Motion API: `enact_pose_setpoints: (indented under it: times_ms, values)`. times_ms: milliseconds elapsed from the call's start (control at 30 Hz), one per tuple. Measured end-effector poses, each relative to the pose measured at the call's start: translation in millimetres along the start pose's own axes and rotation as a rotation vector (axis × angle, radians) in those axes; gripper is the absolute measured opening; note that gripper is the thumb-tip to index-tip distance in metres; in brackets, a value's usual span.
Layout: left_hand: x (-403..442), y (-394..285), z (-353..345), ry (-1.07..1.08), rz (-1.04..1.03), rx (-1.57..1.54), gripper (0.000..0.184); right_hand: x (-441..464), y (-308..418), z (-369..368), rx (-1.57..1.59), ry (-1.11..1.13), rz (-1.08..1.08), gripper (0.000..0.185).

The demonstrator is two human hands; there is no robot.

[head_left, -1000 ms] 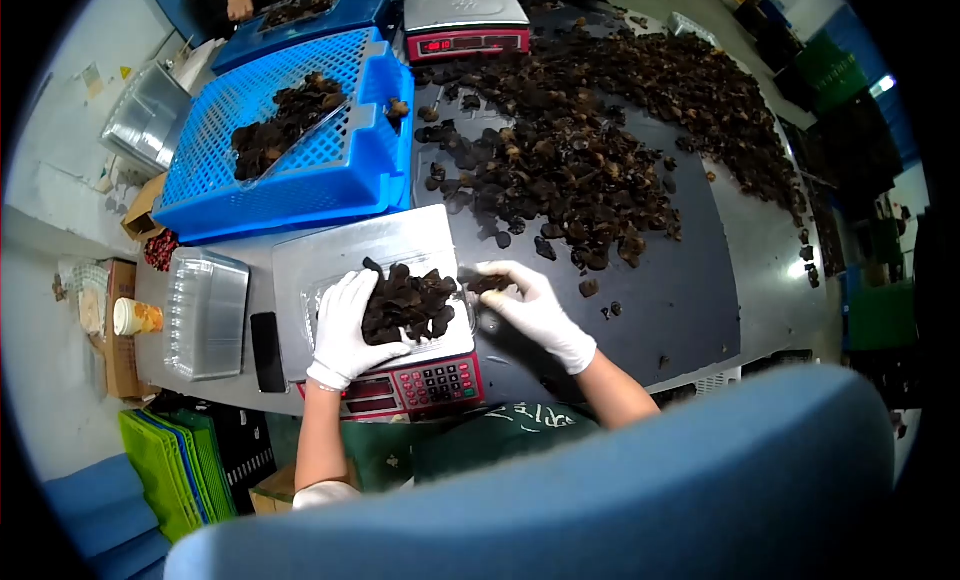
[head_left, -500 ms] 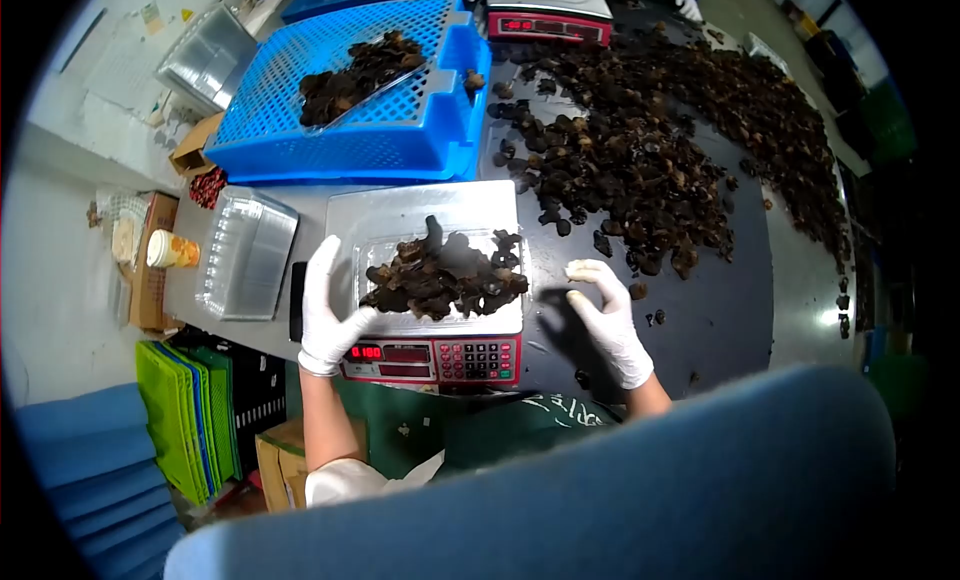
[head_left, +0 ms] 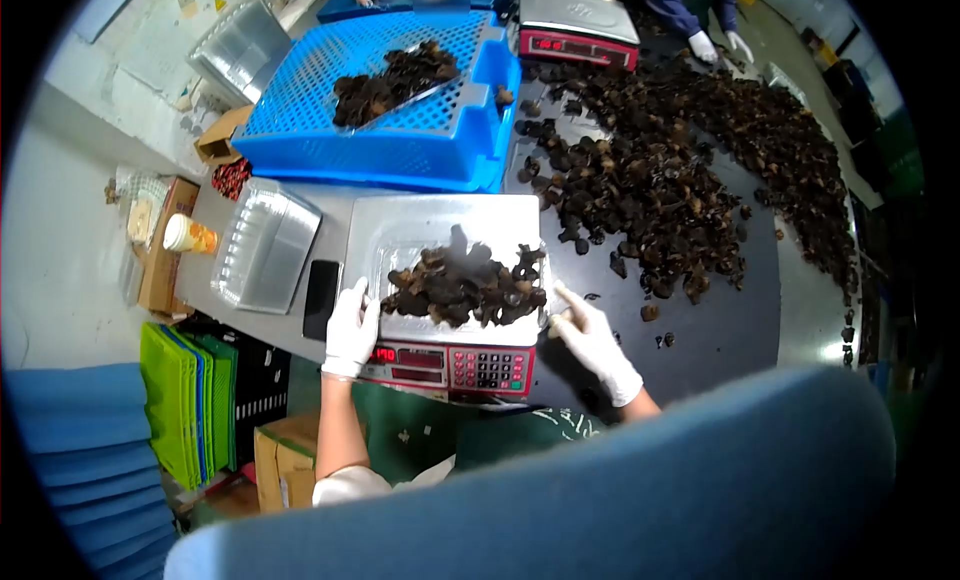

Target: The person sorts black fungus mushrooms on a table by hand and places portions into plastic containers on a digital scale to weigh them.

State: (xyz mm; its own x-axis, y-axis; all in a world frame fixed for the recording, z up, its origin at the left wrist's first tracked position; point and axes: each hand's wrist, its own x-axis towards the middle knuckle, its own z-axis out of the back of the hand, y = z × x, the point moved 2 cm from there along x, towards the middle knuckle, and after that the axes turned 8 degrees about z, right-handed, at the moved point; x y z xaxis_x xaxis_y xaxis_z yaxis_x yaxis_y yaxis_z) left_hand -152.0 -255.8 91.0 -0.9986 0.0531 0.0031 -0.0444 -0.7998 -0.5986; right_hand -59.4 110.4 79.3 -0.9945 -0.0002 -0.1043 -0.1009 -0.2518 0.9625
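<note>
A clear plastic tray [head_left: 400, 331] heaped with dark mushroom pieces [head_left: 465, 285] rests on the metal plate of a red scale [head_left: 450, 212]. My left hand [head_left: 352, 325], in a white glove, is at the tray's left edge with thumb and fingers close together at the rim. At the right edge, my gloved right hand [head_left: 592, 345] has its thumb and forefinger near the tray's corner, a little apart. Whether either one grips the rim is too small to tell. Red digits glow on the scale's display below the tray.
Mushroom pieces [head_left: 640, 195] are spread over the dark mat to the right. Behind the scale stands a blue crate [head_left: 370, 160] bearing another filled tray. Left are a phone [head_left: 320, 300], stacked clear trays [head_left: 265, 248] and a cup [head_left: 190, 235]. A co-worker's gloved hands [head_left: 703, 48] are at the far pile.
The mushroom piece my right hand held is gone from it. Both hands left the tray's sides, opened, then came back to its left and right edges. The view shifted.
</note>
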Motion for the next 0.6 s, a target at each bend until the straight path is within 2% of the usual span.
enact_pose_setpoints:
  times_ms: [67,100,133,200,267,333,400,467,600]
  values:
    - [8,24,-22,0.091,0.067,-0.203,0.034,9,4,-10,-0.011,0.059,0.091,0.056]
    - [11,33,-31,0.134,0.103,-0.287,0.033,14,6,-15,0.093,0.028,0.059,0.056]
    - [11,13,-24,0.249,0.248,-0.536,0.033,19,8,-17,0.199,0.001,0.032,0.056]
    - [25,13,-28,0.273,0.287,-0.665,0.033,37,-5,-15,0.248,-0.059,0.078,0.056]
    - [43,7,-25,0.248,0.264,-0.712,0.033,56,3,-7,0.201,-0.047,0.095,0.056]
    - [65,-6,-14,0.204,0.250,-0.873,0.035,80,38,2,0.394,-0.029,0.068,0.054]
    - [93,-18,-8,0.138,0.269,-0.892,0.037,114,64,12,0.197,-0.086,0.218,0.046]
    - [122,-22,-6,0.107,0.268,-0.977,0.038,155,66,23,0.088,-0.093,0.251,0.052]
    - [176,-20,-12,0.050,0.289,-1.081,0.036,215,88,28,0.208,-0.039,0.181,0.046]
